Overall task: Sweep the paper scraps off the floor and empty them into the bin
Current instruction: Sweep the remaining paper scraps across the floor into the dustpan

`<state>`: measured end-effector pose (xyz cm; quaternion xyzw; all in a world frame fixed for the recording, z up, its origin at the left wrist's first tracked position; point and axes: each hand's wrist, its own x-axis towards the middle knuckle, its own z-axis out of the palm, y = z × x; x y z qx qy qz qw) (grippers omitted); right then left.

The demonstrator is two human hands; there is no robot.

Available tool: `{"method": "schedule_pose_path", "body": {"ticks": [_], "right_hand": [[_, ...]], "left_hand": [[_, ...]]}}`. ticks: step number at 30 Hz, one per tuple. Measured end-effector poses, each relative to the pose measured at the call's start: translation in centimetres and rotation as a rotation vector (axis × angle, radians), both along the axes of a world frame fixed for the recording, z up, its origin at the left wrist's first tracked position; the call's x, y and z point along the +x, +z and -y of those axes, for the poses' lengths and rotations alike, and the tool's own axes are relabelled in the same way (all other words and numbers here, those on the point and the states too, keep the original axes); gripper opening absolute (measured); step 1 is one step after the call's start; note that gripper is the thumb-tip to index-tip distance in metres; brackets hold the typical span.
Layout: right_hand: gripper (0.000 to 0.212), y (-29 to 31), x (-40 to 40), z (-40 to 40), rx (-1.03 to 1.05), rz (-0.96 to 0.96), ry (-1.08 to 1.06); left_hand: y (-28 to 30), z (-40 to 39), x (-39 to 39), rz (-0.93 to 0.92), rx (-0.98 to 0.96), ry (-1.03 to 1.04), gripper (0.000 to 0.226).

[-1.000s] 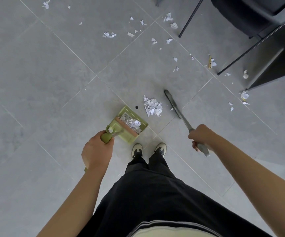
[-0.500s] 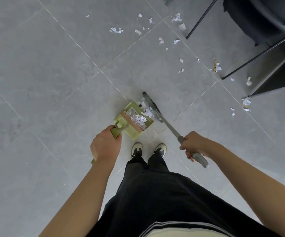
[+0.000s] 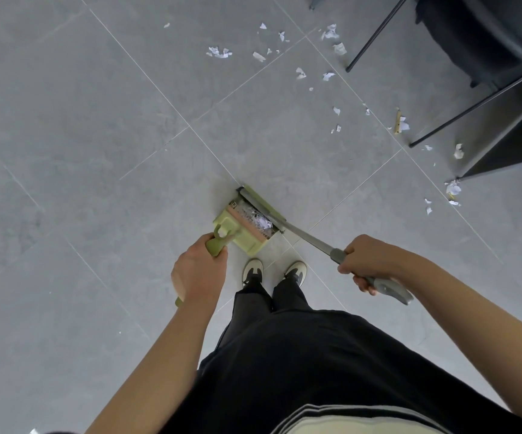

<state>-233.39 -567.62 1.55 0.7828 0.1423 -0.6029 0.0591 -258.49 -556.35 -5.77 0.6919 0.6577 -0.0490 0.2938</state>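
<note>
Left hand grips the green dustpan handle; right hand grips the grey broom handle. The broom head lies across the dustpan mouth, over collected paper scraps. Loose scraps lie far right, near black chair legs.

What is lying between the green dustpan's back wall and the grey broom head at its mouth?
In the head view, a heap of white paper scraps lies inside the green dustpan, between its back wall and the grey broom head that rests across its mouth.
</note>
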Motion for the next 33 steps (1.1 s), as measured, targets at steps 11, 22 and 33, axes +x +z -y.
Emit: {"method": "schedule_pose_path", "body": {"ticks": [11, 22, 33], "right_hand": [[0.019, -0.3, 0.0, -0.5, 0.025, 0.053, -0.112], [0.016, -2.2, -0.9, -0.4, -0.011, 0.099, -0.035], [0.017, -0.9, -1.4, 1.9, -0.004, 0.021, -0.034]], "left_hand": [[0.1, 0.6, -0.8, 0.012, -0.007, 0.02, 0.02], [0.3, 0.5, -0.4, 0.025, -0.008, 0.005, 0.024], [0.7, -0.3, 0.8, 0.062, -0.028, 0.019, 0.017]]}}
